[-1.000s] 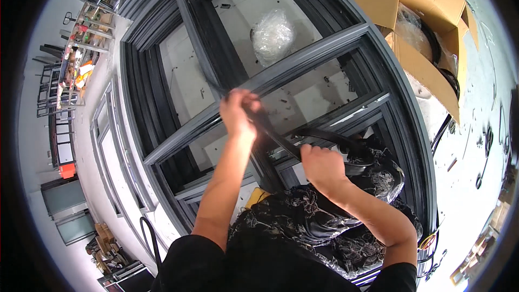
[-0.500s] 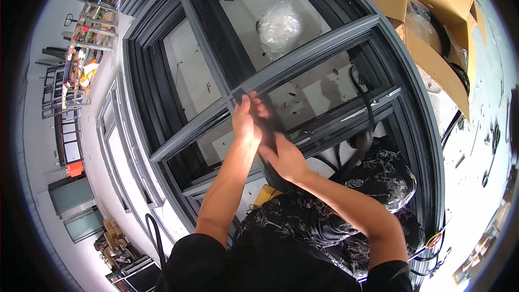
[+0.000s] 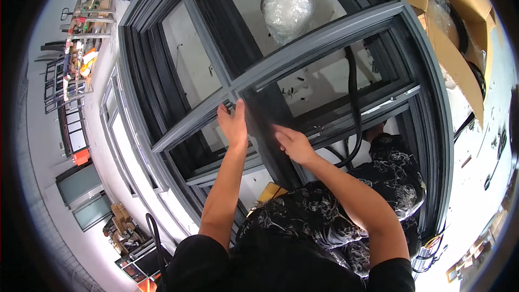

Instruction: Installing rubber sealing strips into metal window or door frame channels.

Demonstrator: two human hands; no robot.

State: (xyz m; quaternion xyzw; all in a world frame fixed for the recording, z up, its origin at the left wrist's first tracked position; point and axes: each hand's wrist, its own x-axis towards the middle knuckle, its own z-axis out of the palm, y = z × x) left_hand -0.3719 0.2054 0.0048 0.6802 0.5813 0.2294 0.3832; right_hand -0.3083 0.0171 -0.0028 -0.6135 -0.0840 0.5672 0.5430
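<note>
A stack of dark grey window frames (image 3: 319, 35) with crossing bars lies in front of me. My left hand (image 3: 232, 123) is at the left side of the middle bar, just below the crossing. Its thumb and forefinger are apart, and nothing plainly shows in it. My right hand (image 3: 293, 145) is on the other side of that bar, fingertips against or very near its dark face. Its thumb and forefinger are slightly apart, with no held thing visible. A black flexible strip (image 3: 354, 97) hangs over the frames to the right and loops toward my knee.
Crumpled clear plastic film (image 3: 288, 11) lies within the far opening. An opened cardboard box (image 3: 459, 59) with wrapped material stands at the right. More light frames (image 3: 121, 130) lie to the left, beyond them a cluttered rack (image 3: 86, 48). A yellow object (image 3: 268, 193) sits near my lap.
My hands have moved apart: the left to the left and slightly down, the right slightly right. The view has shifted a little, and the black strip now hangs farther left.
</note>
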